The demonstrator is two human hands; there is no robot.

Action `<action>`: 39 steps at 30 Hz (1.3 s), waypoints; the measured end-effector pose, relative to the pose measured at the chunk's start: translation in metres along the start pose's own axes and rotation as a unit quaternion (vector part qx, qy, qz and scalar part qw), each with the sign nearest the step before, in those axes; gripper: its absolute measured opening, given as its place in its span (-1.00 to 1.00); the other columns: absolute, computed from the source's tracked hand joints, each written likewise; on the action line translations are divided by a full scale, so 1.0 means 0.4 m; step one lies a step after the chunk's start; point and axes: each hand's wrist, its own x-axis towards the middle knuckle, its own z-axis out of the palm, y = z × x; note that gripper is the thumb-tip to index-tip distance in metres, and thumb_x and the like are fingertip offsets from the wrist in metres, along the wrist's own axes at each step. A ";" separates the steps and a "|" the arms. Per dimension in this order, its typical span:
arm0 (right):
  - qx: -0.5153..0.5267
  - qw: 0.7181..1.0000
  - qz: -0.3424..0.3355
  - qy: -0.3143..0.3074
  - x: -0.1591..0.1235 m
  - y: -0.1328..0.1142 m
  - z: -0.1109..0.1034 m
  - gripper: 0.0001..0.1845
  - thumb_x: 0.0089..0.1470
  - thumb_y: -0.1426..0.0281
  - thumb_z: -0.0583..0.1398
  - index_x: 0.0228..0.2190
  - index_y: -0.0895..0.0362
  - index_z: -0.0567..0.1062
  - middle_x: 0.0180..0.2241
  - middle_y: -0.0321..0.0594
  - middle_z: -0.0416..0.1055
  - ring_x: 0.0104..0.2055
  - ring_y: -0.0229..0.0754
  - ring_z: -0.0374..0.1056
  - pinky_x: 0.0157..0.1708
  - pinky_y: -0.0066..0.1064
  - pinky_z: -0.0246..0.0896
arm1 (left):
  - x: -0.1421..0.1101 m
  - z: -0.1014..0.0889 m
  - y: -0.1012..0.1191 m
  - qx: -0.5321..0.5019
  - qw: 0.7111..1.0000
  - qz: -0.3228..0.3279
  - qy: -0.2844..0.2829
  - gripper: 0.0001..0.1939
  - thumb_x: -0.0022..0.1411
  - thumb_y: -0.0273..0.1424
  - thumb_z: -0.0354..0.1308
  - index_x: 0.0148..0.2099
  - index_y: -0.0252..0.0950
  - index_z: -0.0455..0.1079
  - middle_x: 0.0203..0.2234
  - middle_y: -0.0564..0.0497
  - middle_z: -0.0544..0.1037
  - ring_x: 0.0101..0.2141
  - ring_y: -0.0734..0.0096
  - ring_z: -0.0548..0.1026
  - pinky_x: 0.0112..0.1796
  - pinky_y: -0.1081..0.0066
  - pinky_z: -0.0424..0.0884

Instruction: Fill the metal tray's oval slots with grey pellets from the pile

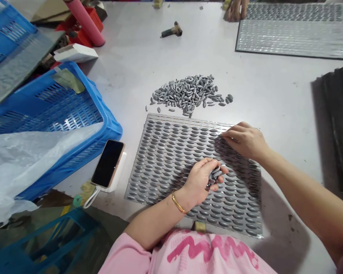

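Note:
A flat grey tray (137,171) lies on the table before me, with rows of small grey spindle-shaped pieces (162,152) set across most of it. My left hand (201,177), with a gold bangle at the wrist, is cupped over the tray's middle and closed around several loose grey pieces (215,176). Near the tray's upper right, my right hand (242,139) has its thumb and fingers pinched together at the surface; whatever is between the fingertips is too small to make out. Beyond the tray's far edge lies a heap of the same pieces (188,91).
At left stand a blue crate (111,123) with plastic sheeting (42,156) and a phone (108,163) on a white block. A dark tool (171,30) lies farther back. Another person's hand (237,9) touches a second tray (291,38). Dark stacked sheets (335,125) stand at right.

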 end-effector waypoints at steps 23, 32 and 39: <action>0.320 0.947 0.015 -0.003 -0.078 -0.210 -0.066 -0.90 0.25 0.40 0.19 -0.21 0.03 0.52 -0.20 -0.23 0.59 -0.18 -0.18 0.52 -0.18 -0.36 0.43 | 0.018 0.007 -0.017 0.012 0.997 0.050 0.058 -0.52 0.10 0.03 0.30 -0.21 -0.28 0.35 -0.39 0.08 0.34 -0.56 0.65 0.30 -0.68 0.64 -0.01; 0.261 0.958 0.067 0.096 -0.090 -0.235 -0.062 -0.97 0.20 0.40 0.25 -0.29 0.04 0.53 -0.38 -0.27 0.56 -0.38 -0.23 0.48 -0.37 -0.40 0.39 | 0.019 -0.001 -0.016 0.017 0.995 0.067 0.072 -0.63 0.04 -0.18 0.39 -0.28 -0.30 0.36 -0.44 0.11 0.33 -0.56 0.68 0.25 -0.66 0.64 -0.05; 0.234 0.970 0.010 0.063 -0.099 -0.215 -0.068 -0.78 0.23 0.44 0.20 -0.12 0.01 0.59 -0.24 -0.17 0.57 -0.26 -0.15 0.49 -0.30 -0.32 0.41 | 0.017 0.008 -0.001 0.011 0.994 0.075 0.084 -0.70 0.07 -0.22 0.35 -0.28 -0.33 0.43 -0.43 0.07 0.35 -0.55 0.67 0.26 -0.66 0.64 -0.03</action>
